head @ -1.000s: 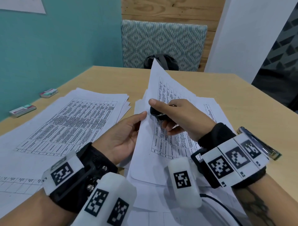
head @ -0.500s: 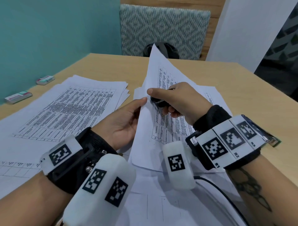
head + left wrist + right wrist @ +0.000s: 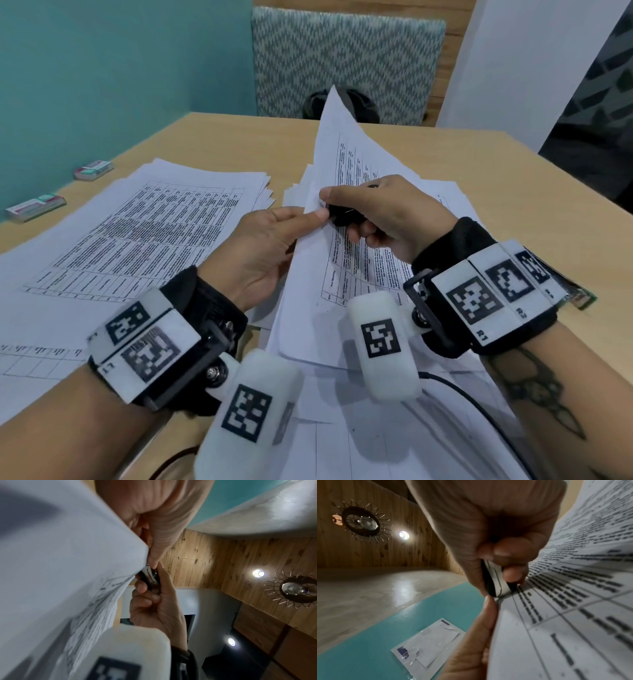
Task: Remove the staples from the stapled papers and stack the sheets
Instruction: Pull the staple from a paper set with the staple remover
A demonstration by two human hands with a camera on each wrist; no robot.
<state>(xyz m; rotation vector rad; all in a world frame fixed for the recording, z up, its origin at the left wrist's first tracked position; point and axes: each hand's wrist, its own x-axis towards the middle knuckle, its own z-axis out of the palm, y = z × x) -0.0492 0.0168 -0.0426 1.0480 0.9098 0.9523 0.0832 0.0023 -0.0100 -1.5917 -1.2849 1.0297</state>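
Observation:
A stapled set of printed sheets (image 3: pixel 342 192) stands lifted off the table, its far corner pointing up. My left hand (image 3: pixel 274 240) pinches its left edge (image 3: pixel 96 566) between thumb and fingers. My right hand (image 3: pixel 383 212) grips a black staple remover (image 3: pixel 342 216) with a metal face (image 3: pixel 494 580), its tip pressed to the paper's edge right by my left thumb. The staple itself is hidden. A flat stack of printed sheets (image 3: pixel 137 233) lies on the table to the left. More sheets (image 3: pixel 376 428) lie under my wrists.
The wooden table (image 3: pixel 496 178) runs to a teal wall on the left. Two small boxes (image 3: pixel 36 207) (image 3: pixel 94 169) lie near that wall. A stapler (image 3: pixel 579 298) lies behind my right wrist. A patterned chair (image 3: pixel 346 61) and a dark bag (image 3: pixel 356 102) are beyond the far edge. A black cable (image 3: pixel 479 404) crosses the near papers.
Both hands have drawn closer together on the paper's edge; my left thumb now meets the remover's tip. The lifted sheets stay upright.

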